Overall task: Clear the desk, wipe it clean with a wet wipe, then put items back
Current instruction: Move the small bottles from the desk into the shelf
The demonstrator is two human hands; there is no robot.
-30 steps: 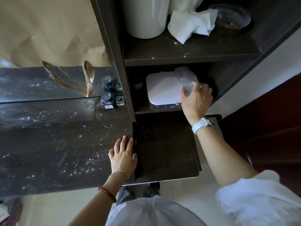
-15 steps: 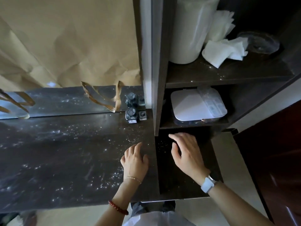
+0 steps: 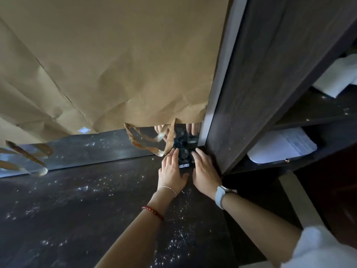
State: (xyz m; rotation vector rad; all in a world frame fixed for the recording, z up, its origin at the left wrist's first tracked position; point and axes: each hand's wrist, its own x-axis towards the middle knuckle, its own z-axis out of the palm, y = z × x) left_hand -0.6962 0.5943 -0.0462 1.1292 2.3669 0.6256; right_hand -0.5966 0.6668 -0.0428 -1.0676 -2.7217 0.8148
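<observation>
A small black bottle set (image 3: 184, 156) with round caps and a white label stands at the back right of the dark desk (image 3: 77, 209), against the mirror. My left hand (image 3: 171, 172) lies along its left side, fingers touching it. On the right side, my right hand (image 3: 205, 172) presses against it and hides a smaller black item there. Both hands cup the set between them. White dust specks cover the desk top.
Brown paper (image 3: 108, 64) with loose tape strips (image 3: 150, 140) covers the mirror behind the desk. A dark shelf panel (image 3: 251, 93) rises right of my hands. A white flat box (image 3: 282, 146) and white cloth (image 3: 340, 78) sit in the shelves.
My right hand left the clear item on the white box in the shelf. Both hands moved forward across the desk to the black bottle set and closed in on its sides.
</observation>
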